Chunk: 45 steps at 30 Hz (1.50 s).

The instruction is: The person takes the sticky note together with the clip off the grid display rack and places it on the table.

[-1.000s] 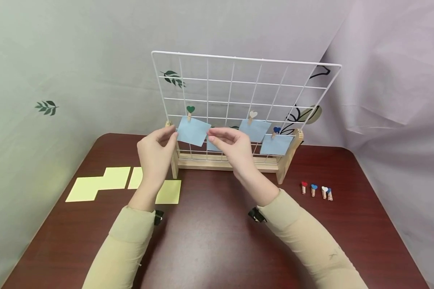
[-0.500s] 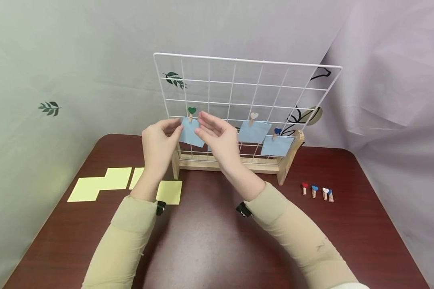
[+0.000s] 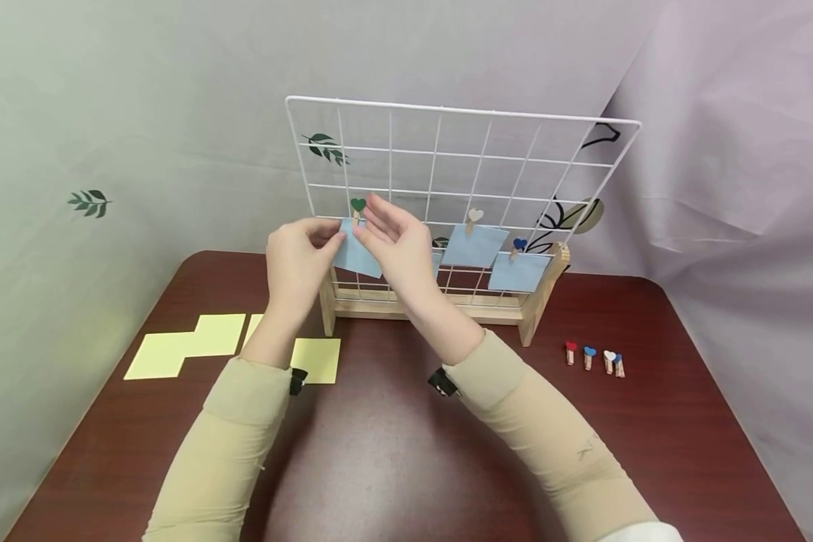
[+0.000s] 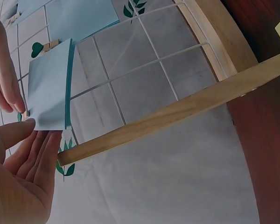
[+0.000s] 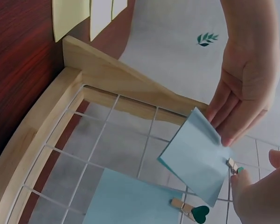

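Observation:
A blue sticky note (image 3: 360, 252) hangs at the left of the white wire grid (image 3: 457, 111), held by a small wooden clothespin with a green heart (image 3: 358, 204). My left hand (image 3: 296, 263) pinches its left edge, thumb (image 4: 18, 133) in front and fingers behind. Beside the clothespin (image 5: 232, 164) is my right hand (image 3: 406, 252), fingers fairly straight and apart, its thumb tip overlapping the note's upper part. Another blue sticky note (image 5: 126, 198) with a green-heart clothespin (image 5: 190, 210) is mostly hidden behind the right hand in the head view.
Two more blue notes, the upper note (image 3: 476, 247) and lower note (image 3: 519, 272), hang on the right. Several yellow notes (image 3: 220, 335) lie on the left of the table. Several heart clothespins (image 3: 589, 357) lie on the right. A wooden stand (image 3: 538, 297) supports the grid.
My right hand has left the note's right edge and moved left and up to the green-heart clothespin, its fingers spreading. My left hand keeps its pinch, shifted slightly right.

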### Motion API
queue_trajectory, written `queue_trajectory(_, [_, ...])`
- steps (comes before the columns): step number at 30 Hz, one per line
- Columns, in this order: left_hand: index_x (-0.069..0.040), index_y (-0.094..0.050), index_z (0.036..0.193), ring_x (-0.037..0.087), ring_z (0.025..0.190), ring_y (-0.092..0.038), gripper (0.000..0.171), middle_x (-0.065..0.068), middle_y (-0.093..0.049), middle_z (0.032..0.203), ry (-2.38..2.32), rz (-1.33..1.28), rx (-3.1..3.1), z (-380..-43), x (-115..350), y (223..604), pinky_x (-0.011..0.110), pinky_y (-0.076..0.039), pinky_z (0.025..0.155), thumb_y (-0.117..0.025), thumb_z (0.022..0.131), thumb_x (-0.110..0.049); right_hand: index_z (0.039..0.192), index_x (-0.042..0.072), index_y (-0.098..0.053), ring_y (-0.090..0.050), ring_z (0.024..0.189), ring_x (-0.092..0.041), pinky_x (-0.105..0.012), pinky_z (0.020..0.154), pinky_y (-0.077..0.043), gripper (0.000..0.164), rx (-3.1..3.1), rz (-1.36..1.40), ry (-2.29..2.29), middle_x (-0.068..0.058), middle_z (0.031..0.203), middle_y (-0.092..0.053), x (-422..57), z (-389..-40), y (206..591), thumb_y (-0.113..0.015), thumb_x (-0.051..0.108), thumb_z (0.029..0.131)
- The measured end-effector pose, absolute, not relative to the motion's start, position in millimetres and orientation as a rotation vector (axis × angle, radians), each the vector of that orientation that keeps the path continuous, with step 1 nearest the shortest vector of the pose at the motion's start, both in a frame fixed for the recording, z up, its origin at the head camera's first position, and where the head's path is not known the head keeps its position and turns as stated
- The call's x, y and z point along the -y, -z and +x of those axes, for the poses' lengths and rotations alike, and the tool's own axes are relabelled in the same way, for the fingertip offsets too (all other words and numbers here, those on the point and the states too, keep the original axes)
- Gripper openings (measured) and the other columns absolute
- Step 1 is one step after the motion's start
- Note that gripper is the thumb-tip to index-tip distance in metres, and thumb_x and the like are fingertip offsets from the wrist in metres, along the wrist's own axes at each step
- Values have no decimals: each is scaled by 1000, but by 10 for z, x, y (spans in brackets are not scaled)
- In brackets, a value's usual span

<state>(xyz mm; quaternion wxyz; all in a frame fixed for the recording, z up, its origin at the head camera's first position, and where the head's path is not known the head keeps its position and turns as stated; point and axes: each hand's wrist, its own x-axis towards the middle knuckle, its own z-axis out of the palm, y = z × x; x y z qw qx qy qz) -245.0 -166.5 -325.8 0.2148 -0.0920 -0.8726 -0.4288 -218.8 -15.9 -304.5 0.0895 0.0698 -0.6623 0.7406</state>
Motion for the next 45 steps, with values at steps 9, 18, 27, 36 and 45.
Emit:
queue_trajectory(9, [1, -82, 107, 33, 86, -79, 14, 18, -82, 97, 1187, -259, 2421, -2469, 1678, 3230, 9, -39, 63, -75, 98, -7, 154, -5, -49, -53, 149, -30, -32, 118, -49, 56, 2080, 154, -2151, -17, 161, -52, 241, -2260, 2966, -67, 1, 102])
queue_trajectory(18, [1, -83, 105, 33, 86, -79, 14, 19, -82, 96, 1154, -255, 2431, -2507, 1704, 3223, 15, -40, 64, -75, 97, -6, 142, -2, -64, -69, 132, -27, -25, 103, -59, 44, 2152, 183, -1929, -18, 142, -68, 251, -2320, 3005, -72, -1, 98])
queue_trajectory(27, [0, -83, 106, 31, 83, -79, 13, 18, -82, 95, 1161, -280, 2440, -2514, 1702, 3213, 11, -39, 62, -75, 97, -7, 130, 4, -76, -79, 110, -19, -26, 91, -64, 31, 2283, 189, -1476, -10, 123, -79, 242, -2358, 2993, -74, 6, 98])
queue_trajectory(36, [0, -83, 106, 32, 84, -79, 13, 18, -82, 96, 1160, -288, 2442, -2535, 1724, 3222, 8, -38, 63, -76, 97, -6, 129, 3, -75, -80, 109, -21, -29, 92, -64, 31, 2277, 105, -1541, -12, 123, -79, 306, -2384, 2947, -74, 4, 98])
queue_trajectory(45, [1, -83, 105, 33, 85, -79, 12, 19, -82, 96, 1170, -303, 2443, -2550, 1717, 3218, 13, -41, 65, -75, 96, -4, 115, 3, -82, -82, 87, -20, -17, 70, -61, 20, 2104, 60, -1563, -11, 109, -83, 375, -2453, 3038, -75, 0, 96])
